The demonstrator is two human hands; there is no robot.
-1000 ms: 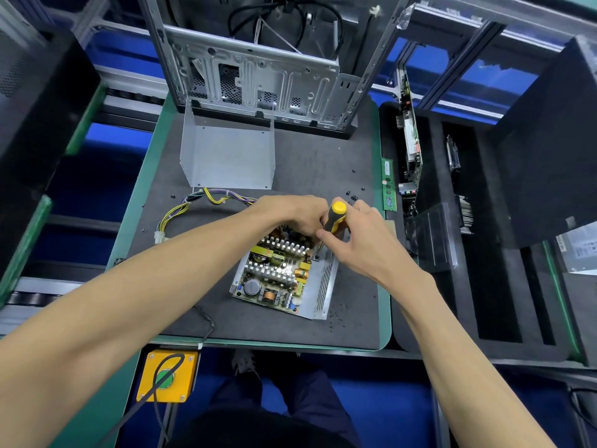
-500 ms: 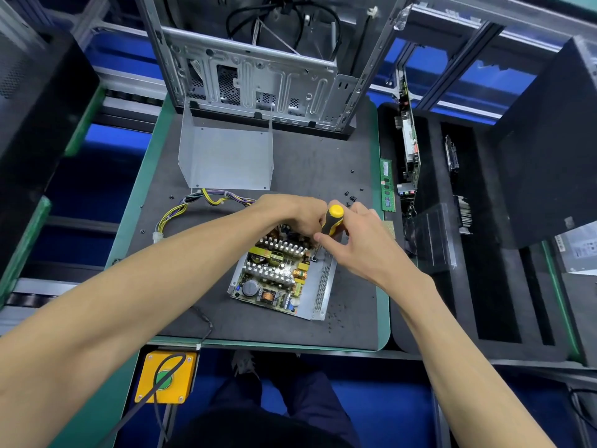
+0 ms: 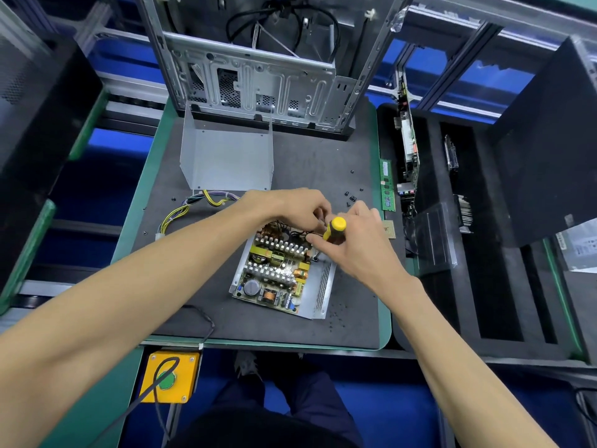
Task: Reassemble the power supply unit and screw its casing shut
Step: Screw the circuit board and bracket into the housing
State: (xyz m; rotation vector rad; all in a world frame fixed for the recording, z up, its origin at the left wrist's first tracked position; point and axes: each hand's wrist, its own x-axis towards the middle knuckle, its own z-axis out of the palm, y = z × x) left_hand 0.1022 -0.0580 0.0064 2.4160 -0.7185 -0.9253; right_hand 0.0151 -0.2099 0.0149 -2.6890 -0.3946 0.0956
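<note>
I saw the right hand [image 3: 361,245] wrapped around the yellow-capped screwdriver [image 3: 334,231], tip down at the open power supply unit [image 3: 281,274] mid-mat. The left hand [image 3: 290,206] curled over its far edge; I couldn't tell its hold. The metal cover [image 3: 227,160] stood farther back.

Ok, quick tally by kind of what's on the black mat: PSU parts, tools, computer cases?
PSU base with circuit board: 1
PSU cover: 1
Screwdriver: 1
Computer case: 1
Total: 4, leaving out the loose screws, too small to count.
</note>
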